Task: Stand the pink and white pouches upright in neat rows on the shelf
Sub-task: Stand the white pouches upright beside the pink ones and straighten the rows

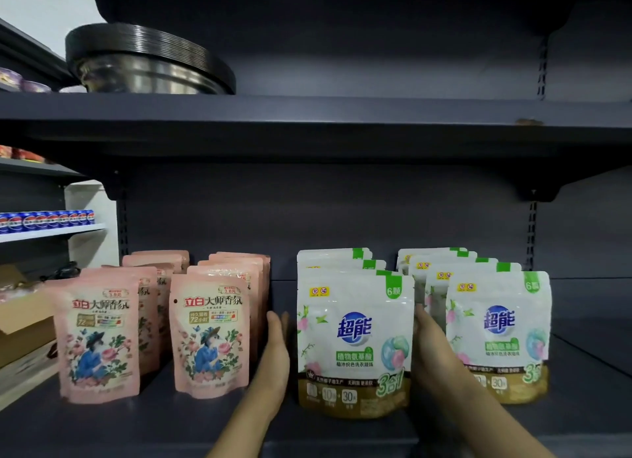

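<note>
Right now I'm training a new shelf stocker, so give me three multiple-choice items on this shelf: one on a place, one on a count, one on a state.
1. Where do the pale pink flowered pouches stand relative to the white pouches with green corners?
A. to their left
B. to their right
C. on the shelf above

2. How many rows of white pouches are on the dark grey metal shelf?
A. one
B. two
C. four

3. How are the left hand and right hand placed?
A. both gripping a pink pouch
B. flat, fingers straight, either side of the front white pouch
C. resting on the upper shelf

Answers:
1. A, the pink rows sit left of the white ones.
2. B, two white rows stand side by side.
3. B, straight fingers flank that row's front pouch.
</note>
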`<state>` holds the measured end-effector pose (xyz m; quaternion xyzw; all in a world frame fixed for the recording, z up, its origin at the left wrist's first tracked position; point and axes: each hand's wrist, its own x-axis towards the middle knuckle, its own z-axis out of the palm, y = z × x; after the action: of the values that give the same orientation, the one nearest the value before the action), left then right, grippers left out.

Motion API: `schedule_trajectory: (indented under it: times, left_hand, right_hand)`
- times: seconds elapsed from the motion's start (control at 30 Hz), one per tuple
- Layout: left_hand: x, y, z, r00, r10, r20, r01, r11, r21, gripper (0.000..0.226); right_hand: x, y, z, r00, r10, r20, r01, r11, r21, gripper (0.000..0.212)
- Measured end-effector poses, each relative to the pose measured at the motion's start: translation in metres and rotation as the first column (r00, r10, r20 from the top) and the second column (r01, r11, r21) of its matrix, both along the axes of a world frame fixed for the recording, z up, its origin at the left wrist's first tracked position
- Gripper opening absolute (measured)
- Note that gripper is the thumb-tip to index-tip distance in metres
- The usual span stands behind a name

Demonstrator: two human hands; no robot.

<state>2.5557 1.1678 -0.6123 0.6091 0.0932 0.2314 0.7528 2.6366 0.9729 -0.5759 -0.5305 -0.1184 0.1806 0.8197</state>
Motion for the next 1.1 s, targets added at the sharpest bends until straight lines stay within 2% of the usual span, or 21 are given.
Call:
schedule_trajectory:
  times: [0.07,0.17,0.33,0.4,0.47,0.57,0.63,0.77,0.83,0.93,1.07,1.1]
  left_hand:
    - [-0.011,-0.003,0.011,0.999,0.009,0.036,-0.01,0.999,0.034,0.127]
    - [-0.026,-0.009,0.037,0.995,0.034,0.095,-0.044,0.993,0.107,0.096]
    - [-0.046,-0.017,0.081,0.985,0.081,0.151,-0.118,0.961,0.251,0.066]
    - [-0.059,-0.021,0.102,0.974,0.082,0.21,-0.144,0.942,0.302,0.058]
    - [-0.078,-0.023,0.124,0.936,0.116,0.332,-0.229,0.918,0.325,0.048]
    - [-0.111,-0.012,0.144,0.835,0.277,0.476,-0.428,0.87,0.246,0.027]
    - [-0.132,0.003,0.142,0.792,0.388,0.471,-0.527,0.824,0.208,0.02]
    - [-0.158,0.037,0.107,0.801,0.509,0.316,-0.586,0.776,0.234,0.019]
    - [-0.168,0.049,0.089,0.82,0.504,0.271,-0.563,0.797,0.219,0.019]
    - [-0.175,0.059,0.068,0.86,0.468,0.203,-0.507,0.828,0.237,0.033]
    - [-0.173,0.067,0.052,0.887,0.443,0.133,-0.462,0.847,0.262,0.04]
    - [-0.17,0.069,0.049,0.896,0.427,0.122,-0.445,0.856,0.265,0.037]
  right_hand:
    - [-0.002,-0.003,0.009,1.0,-0.002,0.025,0.002,1.0,0.009,0.056]
    - [-0.009,-0.006,0.027,0.995,0.003,0.099,-0.004,1.0,0.019,0.056]
    - [-0.038,-0.012,0.067,0.965,-0.003,0.263,0.004,1.0,-0.005,0.057]
    - [-0.056,-0.013,0.085,0.916,-0.082,0.393,0.109,0.993,-0.045,0.056]
    - [-0.074,-0.011,0.103,0.824,-0.209,0.527,0.262,0.965,-0.028,0.049]
    - [-0.107,0.006,0.113,0.661,-0.357,0.66,0.423,0.904,0.065,0.035]
    - [-0.132,0.03,0.107,0.614,-0.353,0.705,0.426,0.901,0.081,0.029]
    - [-0.168,0.083,0.074,0.704,-0.264,0.659,0.351,0.936,0.0,0.027]
    - [-0.174,0.104,0.055,0.757,-0.218,0.616,0.319,0.946,-0.056,0.03]
    - [-0.175,0.126,0.03,0.81,-0.169,0.561,0.296,0.945,-0.142,0.037]
    - [-0.158,0.152,0.0,0.931,-0.079,0.355,0.182,0.947,-0.264,0.043]
    - [-0.149,0.158,-0.007,0.956,-0.068,0.284,0.143,0.958,-0.249,0.052]
